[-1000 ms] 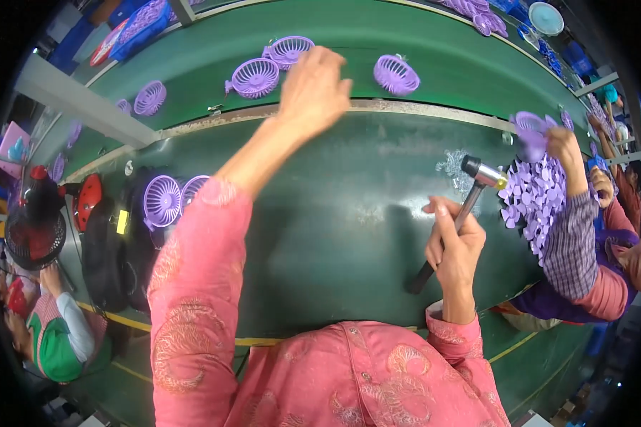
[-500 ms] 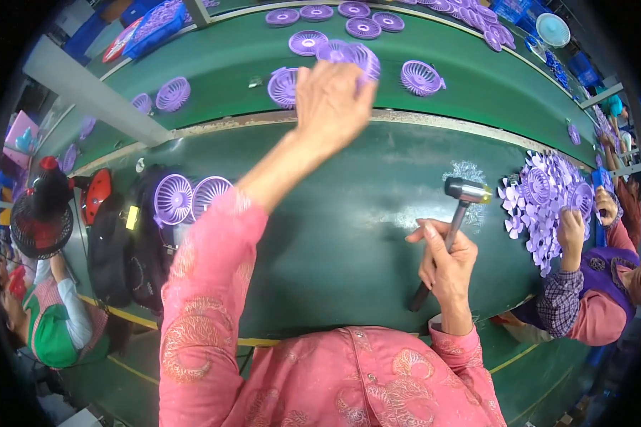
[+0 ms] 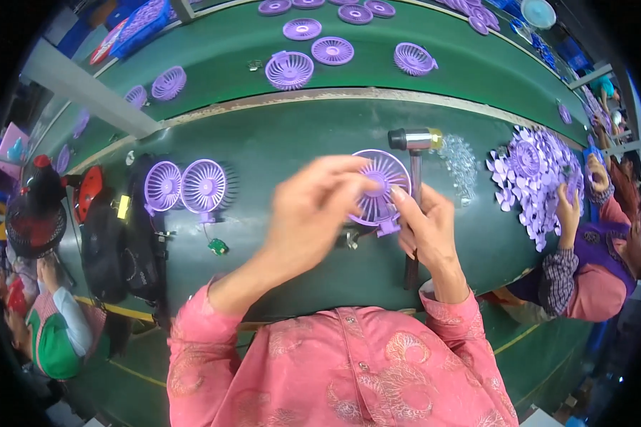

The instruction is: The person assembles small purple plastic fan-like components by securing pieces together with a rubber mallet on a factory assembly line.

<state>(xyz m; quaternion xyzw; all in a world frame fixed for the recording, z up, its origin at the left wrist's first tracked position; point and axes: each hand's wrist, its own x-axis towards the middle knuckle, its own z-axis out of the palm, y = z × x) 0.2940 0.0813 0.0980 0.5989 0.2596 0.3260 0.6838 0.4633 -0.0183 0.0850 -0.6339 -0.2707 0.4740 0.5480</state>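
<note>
The person's left hand and right hand meet above the green worktable, both pinching one purple fan grille held between them near the centre of the view. The left hand's fingers curl onto the grille's edge at about nine o'clock of it; the right hand's fingertips press it at about four o'clock. The right hand also grips the handle of a hammer, whose metal head sticks out at twelve o'clock of that hand, just beside the grille.

At nine o'clock of the hands, two more purple fan grilles lie side by side on the table, next to a black bag. At twelve o'clock, beyond a pale strip, a conveyor belt carries loose purple grilles. At three o'clock, a heap of purple fan blades lies under a co-worker's hand. At eleven o'clock, a blue crate holds purple parts.
</note>
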